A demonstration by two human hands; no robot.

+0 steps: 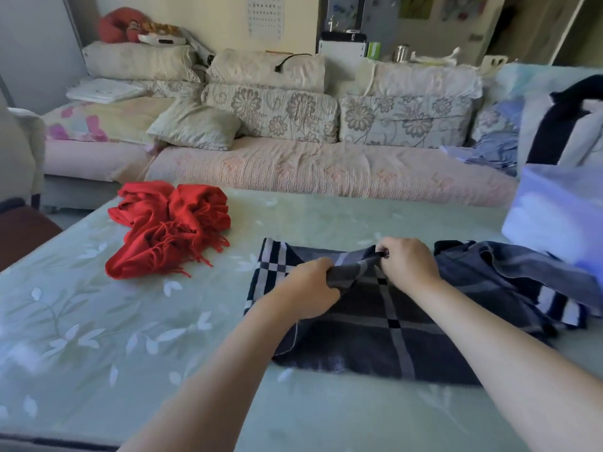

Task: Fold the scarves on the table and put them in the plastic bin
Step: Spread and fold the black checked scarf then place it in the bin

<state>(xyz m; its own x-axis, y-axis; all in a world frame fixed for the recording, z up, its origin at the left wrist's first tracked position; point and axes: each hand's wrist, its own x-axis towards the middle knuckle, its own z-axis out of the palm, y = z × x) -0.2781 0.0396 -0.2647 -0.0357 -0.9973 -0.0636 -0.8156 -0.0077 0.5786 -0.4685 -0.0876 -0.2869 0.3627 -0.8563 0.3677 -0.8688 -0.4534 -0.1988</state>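
The dark plaid scarf [375, 324] is laid partly flat on the desk [98, 321], its right portion bunched near the plastic bin [554, 216] at the desk's right edge. A raised fold at mid-scarf is pinched by the left hand [313, 288] and the right hand [408, 261], both clenched on the cloth. The red fringed scarf [169, 223] is seen crumpled at far left, well apart.

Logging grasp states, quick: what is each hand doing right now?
Left hand: closed, gripping a raised fold of the plaid scarf.
Right hand: closed, pinching the same fold.
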